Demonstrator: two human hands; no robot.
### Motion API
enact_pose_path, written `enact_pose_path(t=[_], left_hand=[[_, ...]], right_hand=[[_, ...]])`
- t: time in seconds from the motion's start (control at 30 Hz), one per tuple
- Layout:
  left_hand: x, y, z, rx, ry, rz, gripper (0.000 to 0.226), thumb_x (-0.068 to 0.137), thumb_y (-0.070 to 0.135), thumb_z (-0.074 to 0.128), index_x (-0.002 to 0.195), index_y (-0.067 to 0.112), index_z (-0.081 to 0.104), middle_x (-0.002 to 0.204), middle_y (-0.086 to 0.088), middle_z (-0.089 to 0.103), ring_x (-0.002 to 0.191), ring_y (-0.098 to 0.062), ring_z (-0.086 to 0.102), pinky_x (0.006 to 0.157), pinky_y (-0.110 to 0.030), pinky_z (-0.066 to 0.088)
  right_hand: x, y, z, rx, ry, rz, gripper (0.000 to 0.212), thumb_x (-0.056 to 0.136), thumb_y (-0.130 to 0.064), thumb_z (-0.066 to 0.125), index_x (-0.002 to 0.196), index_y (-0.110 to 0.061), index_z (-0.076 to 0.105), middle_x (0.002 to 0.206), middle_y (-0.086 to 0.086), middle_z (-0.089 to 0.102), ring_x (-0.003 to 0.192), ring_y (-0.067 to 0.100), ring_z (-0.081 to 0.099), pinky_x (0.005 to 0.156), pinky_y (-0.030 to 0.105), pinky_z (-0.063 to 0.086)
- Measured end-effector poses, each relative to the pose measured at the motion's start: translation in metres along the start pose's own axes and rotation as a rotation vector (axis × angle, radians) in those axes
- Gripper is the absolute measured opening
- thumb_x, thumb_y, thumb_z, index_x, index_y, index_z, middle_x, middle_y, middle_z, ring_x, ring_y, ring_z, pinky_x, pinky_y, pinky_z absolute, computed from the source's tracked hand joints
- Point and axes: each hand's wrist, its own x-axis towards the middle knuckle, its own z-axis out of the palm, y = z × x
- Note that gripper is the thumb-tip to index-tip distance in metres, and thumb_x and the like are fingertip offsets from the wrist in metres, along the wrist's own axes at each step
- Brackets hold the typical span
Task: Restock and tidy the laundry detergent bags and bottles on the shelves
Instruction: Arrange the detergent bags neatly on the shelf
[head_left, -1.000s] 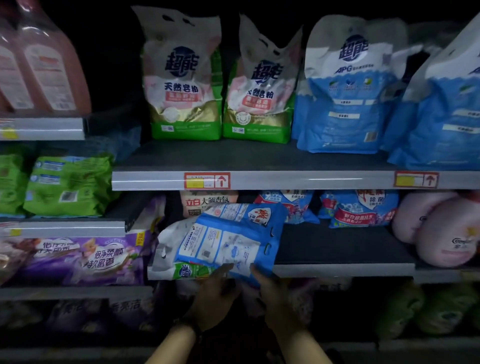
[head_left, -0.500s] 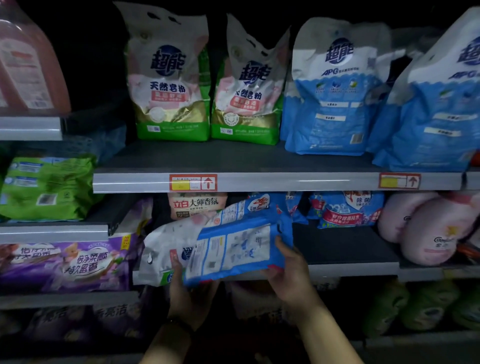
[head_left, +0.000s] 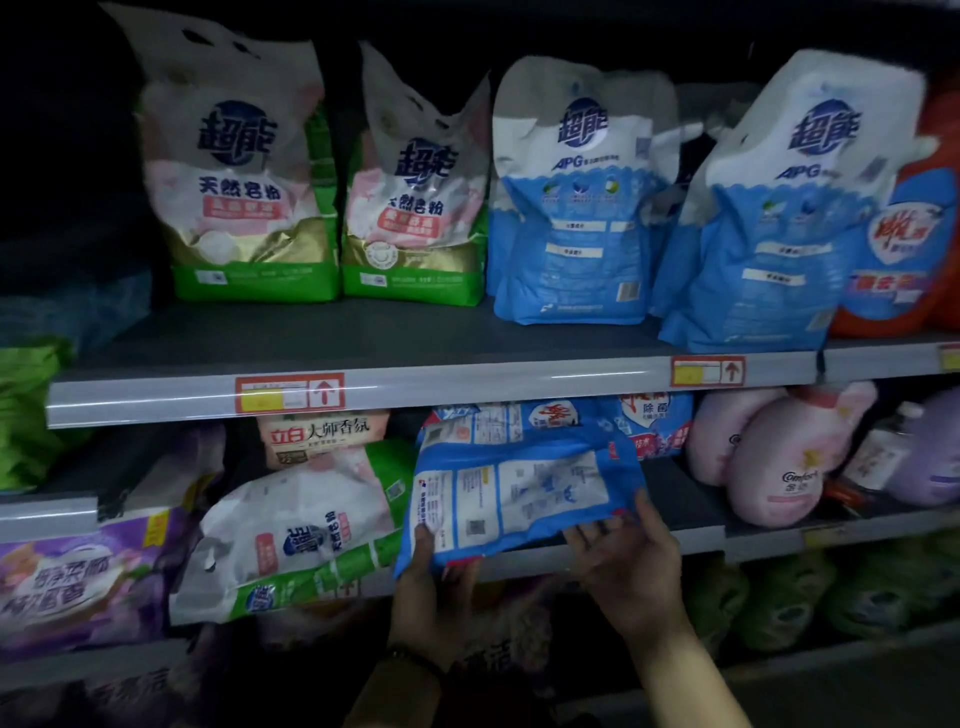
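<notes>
Left hand (head_left: 434, 582): clamped on the lower left corner of the blue detergent bag (head_left: 519, 493), thumb on the printed panel, fingers behind. Right hand (head_left: 631, 564): palm up, fingers spread and fairly straight, tips against the bag's lower right edge, propping rather than gripping. Blue detergent bag: held slanted, back panel outward, across the front edge of the middle shelf (head_left: 696, 538), partly over it and partly out. Just left of it, a green-and-white bag (head_left: 301, 535) lies on its side and overhangs the same front edge. Toward the back of that shelf: smaller blue packs (head_left: 654, 421) and a beige pack (head_left: 322, 436). At its right end: pink bottles (head_left: 763, 467). Upper shelf (head_left: 467, 387): two green bags (head_left: 244, 182) and two tall blue bags (head_left: 576, 218), upright in a row. Step in hand, as judged: seating the blue detergent bag on the middle shelf. Next move likely calls for sliding it back onto bare shelf beside the green-and-white bag and standing it face forward. The soft pack may slump.
</notes>
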Motion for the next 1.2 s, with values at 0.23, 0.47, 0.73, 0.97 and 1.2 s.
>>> enact_pose_path(t=[0.23, 0.47, 0.73, 0.97, 1.2], left_hand=[[0.043, -0.029, 0.027, 0.411, 0.046, -0.201, 0.035, 0.108, 0.031, 0.051, 0.130, 0.008, 0.064, 0.088, -0.013, 0.074, 0.069, -0.026, 0.073, 0.056, -0.033, 0.058], [0.068, -0.007, -0.014, 0.855, 0.113, -0.094, 0.023, 0.099, 0.012, 0.065, 0.118, 0.002, 0.073, 0.107, -0.019, 0.078, 0.096, -0.036, 0.075, 0.091, -0.054, 0.062], [0.038, 0.039, -0.059, 0.998, 0.183, -0.088, 0.008, 0.100, 0.024, 0.064, 0.096, 0.017, 0.068, 0.086, -0.007, 0.070, 0.079, -0.028, 0.069, 0.068, -0.033, 0.054], [0.025, 0.102, -0.131, 0.810, 0.222, -0.133, 0.032, 0.095, 0.046, 0.066, 0.101, 0.015, 0.068, 0.077, -0.008, 0.072, 0.053, -0.017, 0.061, 0.054, -0.021, 0.045], [0.036, 0.128, -0.152, 0.505, 0.260, 0.022, 0.054, 0.086, 0.060, 0.074, 0.105, 0.010, 0.080, 0.081, -0.017, 0.077, 0.068, -0.031, 0.076, 0.061, -0.038, 0.064]], right_hand=[[0.031, 0.010, -0.034, -0.454, 0.084, 0.104, 0.057, 0.079, -0.047, 0.084, 0.126, -0.020, 0.068, 0.103, 0.001, 0.079, 0.093, 0.027, 0.070, 0.079, 0.041, 0.054], [0.033, 0.047, -0.056, -0.668, 0.151, 0.205, 0.067, 0.072, -0.052, 0.081, 0.130, -0.023, 0.068, 0.118, 0.011, 0.076, 0.112, 0.035, 0.068, 0.094, 0.053, 0.055], [0.003, 0.109, -0.003, -0.983, 0.076, 0.283, 0.020, 0.080, -0.028, 0.071, 0.095, -0.014, 0.072, 0.087, 0.010, 0.073, 0.082, 0.029, 0.071, 0.071, 0.036, 0.054], [0.012, 0.184, 0.044, -1.358, -0.139, -0.049, 0.016, 0.082, -0.014, 0.083, 0.093, -0.022, 0.074, 0.082, -0.005, 0.074, 0.081, 0.014, 0.069, 0.069, 0.019, 0.049], [0.029, 0.225, 0.062, -1.858, -0.410, -0.406, 0.053, 0.085, -0.027, 0.075, 0.136, -0.020, 0.065, 0.135, 0.005, 0.062, 0.126, 0.028, 0.056, 0.111, 0.038, 0.046]])
